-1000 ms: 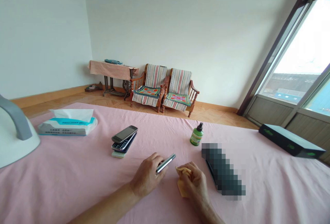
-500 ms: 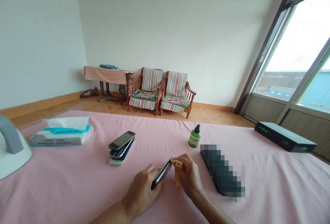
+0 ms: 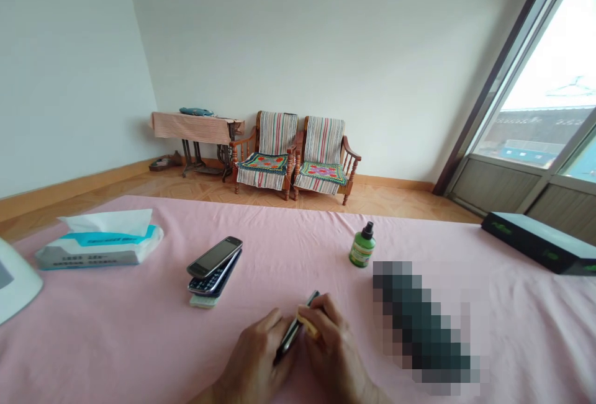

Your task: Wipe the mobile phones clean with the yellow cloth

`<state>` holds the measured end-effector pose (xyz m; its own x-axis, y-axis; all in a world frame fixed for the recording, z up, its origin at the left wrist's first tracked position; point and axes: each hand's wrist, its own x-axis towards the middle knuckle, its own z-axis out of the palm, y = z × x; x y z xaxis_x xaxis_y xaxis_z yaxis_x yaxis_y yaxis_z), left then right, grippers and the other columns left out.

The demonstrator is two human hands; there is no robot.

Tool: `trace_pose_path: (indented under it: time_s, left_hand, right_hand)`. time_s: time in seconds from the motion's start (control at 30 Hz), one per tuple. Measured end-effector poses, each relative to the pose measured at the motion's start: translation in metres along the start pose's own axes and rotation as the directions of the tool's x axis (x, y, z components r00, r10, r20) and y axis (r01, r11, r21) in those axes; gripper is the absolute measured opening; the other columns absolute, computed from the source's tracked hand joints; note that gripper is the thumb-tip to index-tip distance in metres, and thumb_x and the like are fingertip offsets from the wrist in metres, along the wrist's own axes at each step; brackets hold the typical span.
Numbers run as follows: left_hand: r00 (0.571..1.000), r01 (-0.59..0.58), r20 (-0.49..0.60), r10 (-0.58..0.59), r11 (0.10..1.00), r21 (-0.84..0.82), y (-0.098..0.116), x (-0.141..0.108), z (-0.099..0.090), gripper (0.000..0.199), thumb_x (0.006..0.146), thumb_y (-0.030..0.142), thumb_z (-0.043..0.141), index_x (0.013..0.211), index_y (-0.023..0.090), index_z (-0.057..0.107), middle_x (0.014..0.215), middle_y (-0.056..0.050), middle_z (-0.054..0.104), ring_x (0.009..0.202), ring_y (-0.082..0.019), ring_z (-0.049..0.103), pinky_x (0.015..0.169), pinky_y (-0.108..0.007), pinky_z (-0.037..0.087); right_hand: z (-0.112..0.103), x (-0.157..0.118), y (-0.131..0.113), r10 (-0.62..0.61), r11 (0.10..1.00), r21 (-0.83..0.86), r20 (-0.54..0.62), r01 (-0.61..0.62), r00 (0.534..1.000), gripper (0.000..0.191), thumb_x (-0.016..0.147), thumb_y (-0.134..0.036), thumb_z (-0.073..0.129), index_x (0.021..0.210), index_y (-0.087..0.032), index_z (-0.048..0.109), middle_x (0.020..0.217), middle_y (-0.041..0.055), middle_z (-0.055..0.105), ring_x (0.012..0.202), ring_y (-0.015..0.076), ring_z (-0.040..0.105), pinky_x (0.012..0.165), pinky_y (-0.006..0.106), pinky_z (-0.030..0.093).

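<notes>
My left hand [image 3: 258, 354] is wrapped round a slim dark phone [image 3: 289, 337] with a silver edge, tilted up on its side over the pink cloth. Pinched in my right hand [image 3: 333, 345] is a small yellowish cloth [image 3: 308, 323], pressed against the phone's edge. Left of my hands, a stack holds a phone with a dark screen [image 3: 215, 257] on top of an opened keypad phone [image 3: 209, 282], with a pale block [image 3: 205, 301] under them. A green bottle [image 3: 362, 246] with a black cap stands upright beyond my right hand.
A tissue pack [image 3: 100, 247] and part of a white appliance [image 3: 16, 283] are at the left. A dark pixelated object [image 3: 419, 317] lies at the right. A black box [image 3: 542, 242] sits at the far right edge. Two chairs [image 3: 321, 143] stand beyond the bed-like pink surface [image 3: 139, 342].
The cloth in my right hand has moved from the phone's upper end down along its edge. Both hands are closer together and lower in view. The view has shifted slightly.
</notes>
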<state>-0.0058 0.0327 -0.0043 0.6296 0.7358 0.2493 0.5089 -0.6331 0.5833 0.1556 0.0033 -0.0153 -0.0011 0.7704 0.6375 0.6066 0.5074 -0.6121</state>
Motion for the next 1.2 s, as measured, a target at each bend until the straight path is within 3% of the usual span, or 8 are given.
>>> trace_pose_path:
  time_s: [0.17,0.37,0.57,0.8,1.03,1.2]
  left_hand:
    - [1.0,-0.01,0.02,0.01,1.0,0.011,-0.001,0.0,0.001,0.024,0.082,0.007,0.048,0.096,0.023,0.059,0.088,-0.003,0.059,0.081,-0.019,0.06,0.072,-0.025,0.047]
    - [1.0,-0.001,-0.005,0.001,0.999,-0.035,-0.004,-0.001,0.004,0.02,0.084,0.009,0.047,0.092,0.023,0.058,0.09,-0.002,0.059,0.083,-0.019,0.061,0.071,-0.024,0.048]
    - [1.0,0.02,0.01,-0.02,1.0,-0.022,0.001,0.002,0.0,0.022,0.081,0.007,0.049,0.091,0.023,0.06,0.086,-0.001,0.059,0.08,-0.019,0.06,0.07,-0.024,0.045]
    - [1.0,0.026,0.01,-0.025,0.994,-0.108,0.006,0.0,-0.004,0.008,0.085,0.018,0.054,0.079,0.02,0.06,0.082,-0.001,0.058,0.074,-0.017,0.058,0.063,-0.023,0.042]
    - [0.996,0.086,0.012,-0.086,0.996,-0.035,0.009,0.001,-0.007,0.01,0.083,0.015,0.053,0.079,0.02,0.061,0.078,0.0,0.056,0.073,-0.016,0.057,0.062,-0.022,0.04]
    - [0.996,0.094,0.011,-0.094,0.995,-0.043,0.014,0.0,-0.006,0.013,0.082,0.017,0.054,0.071,0.019,0.061,0.074,0.001,0.056,0.07,-0.016,0.056,0.059,-0.022,0.038]
  right_hand:
    - [-0.009,0.009,0.016,0.096,0.991,-0.085,-0.091,-0.104,0.991,0.037,0.075,0.0,0.043,0.094,-0.02,0.068,0.082,0.0031,0.055,0.068,0.0127,0.056,0.06,0.019,0.046]
    - [-0.001,-0.002,-0.001,-0.012,1.0,-0.006,-0.004,0.012,1.0,0.035,0.077,-0.002,0.046,0.1,-0.02,0.066,0.083,0.0049,0.055,0.073,0.0147,0.057,0.064,0.021,0.048]
    - [-0.007,0.007,0.006,0.114,0.992,-0.051,-0.075,-0.118,0.991,0.036,0.074,0.002,0.043,0.089,-0.021,0.067,0.084,0.0035,0.055,0.072,0.0133,0.057,0.064,0.02,0.047]
    - [0.007,-0.014,-0.023,-0.082,0.995,0.055,0.043,0.08,0.996,0.037,0.08,-0.004,0.047,0.107,-0.021,0.064,0.086,0.007,0.058,0.075,0.0168,0.058,0.065,0.024,0.05]
    - [-0.002,-0.006,-0.012,0.02,1.0,-0.01,0.0,-0.02,1.0,0.033,0.078,-0.001,0.045,0.094,-0.02,0.066,0.083,0.0056,0.057,0.072,0.0157,0.058,0.062,0.023,0.049]
    - [0.003,-0.016,-0.031,-0.126,0.991,0.055,0.116,0.121,0.985,0.033,0.08,-0.002,0.046,0.1,-0.02,0.065,0.085,0.0073,0.058,0.076,0.0174,0.057,0.065,0.025,0.048]
